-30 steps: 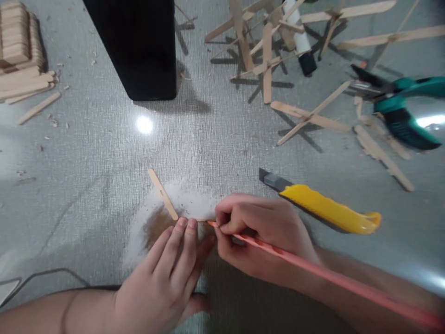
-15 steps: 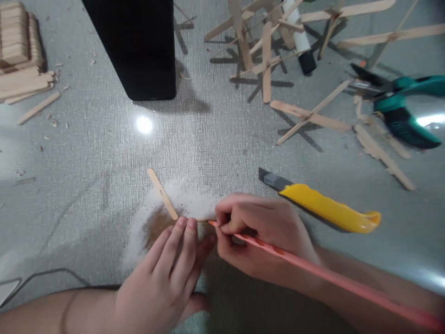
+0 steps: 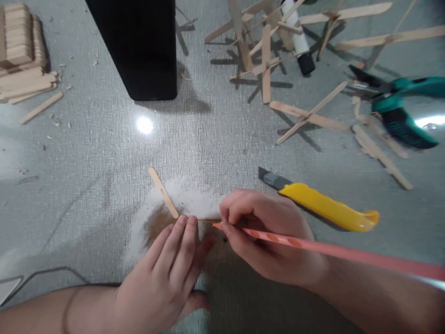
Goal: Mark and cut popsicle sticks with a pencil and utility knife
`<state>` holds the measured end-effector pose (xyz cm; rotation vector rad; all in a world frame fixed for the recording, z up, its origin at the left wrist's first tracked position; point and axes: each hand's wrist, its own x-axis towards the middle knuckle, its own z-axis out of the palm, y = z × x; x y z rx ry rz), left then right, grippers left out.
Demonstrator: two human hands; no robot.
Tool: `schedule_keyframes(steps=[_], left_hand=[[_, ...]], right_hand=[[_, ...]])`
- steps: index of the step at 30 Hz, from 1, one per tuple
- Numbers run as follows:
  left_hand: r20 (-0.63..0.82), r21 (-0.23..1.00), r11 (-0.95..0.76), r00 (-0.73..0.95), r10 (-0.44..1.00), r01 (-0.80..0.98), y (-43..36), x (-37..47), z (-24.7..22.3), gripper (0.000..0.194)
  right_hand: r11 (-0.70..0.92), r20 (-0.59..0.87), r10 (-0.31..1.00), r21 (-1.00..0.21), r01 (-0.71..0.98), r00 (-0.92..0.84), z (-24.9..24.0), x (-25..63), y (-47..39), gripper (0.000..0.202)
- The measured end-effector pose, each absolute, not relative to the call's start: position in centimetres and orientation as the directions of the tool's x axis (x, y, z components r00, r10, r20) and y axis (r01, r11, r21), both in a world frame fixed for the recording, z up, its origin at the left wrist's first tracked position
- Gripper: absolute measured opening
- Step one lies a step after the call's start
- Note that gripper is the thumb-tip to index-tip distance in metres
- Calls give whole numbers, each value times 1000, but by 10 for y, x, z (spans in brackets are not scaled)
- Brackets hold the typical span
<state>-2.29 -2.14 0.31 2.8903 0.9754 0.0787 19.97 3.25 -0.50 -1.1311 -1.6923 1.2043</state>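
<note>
My right hand (image 3: pixel 267 236) is closed round a pink pencil (image 3: pixel 313 246), its tip just below a thin wooden stick (image 3: pixel 208 219). My left hand (image 3: pixel 174 269) presses its fingertips on the left part of that stick, which they partly hide; the thumb is spread away below. A flat wooden stick (image 3: pixel 163 192) with a small mark in its middle lies slanted just above my left fingertips. Under the hands the table has a worn patch, white and brown (image 3: pixel 156 225).
A yellow cutter (image 3: pixel 323 206) with its blade out lies right of my right hand. A black device (image 3: pixel 146 55) stands at the back. Crossed sticks (image 3: pixel 309 116), a white marker (image 3: pixel 295 32) and green pliers (image 3: pixel 396 106) lie back right, stacked sticks (image 3: pixel 19 41) back left.
My right hand has moved slightly right, and the pencil's tip has come away from the thin stick; the pencil lies flatter. My left hand stays in place.
</note>
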Motion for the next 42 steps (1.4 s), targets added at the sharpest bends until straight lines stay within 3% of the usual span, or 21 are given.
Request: schedule_keyframes(steps=[11, 26, 42], left_hand=[[21, 90, -788, 789, 613, 610, -23, -23, 6, 71], [-27, 79, -798, 802, 597, 597, -23, -27, 7, 80], [-2, 85, -795, 798, 602, 600, -21, -26, 6, 73]], right_hand=[[165, 79, 920, -967, 196, -383, -6, 205, 36, 17], [179, 79, 909, -960, 213, -408, -4, 206, 34, 17], [133, 50, 914, -975, 179, -404, -7, 209, 33, 16]])
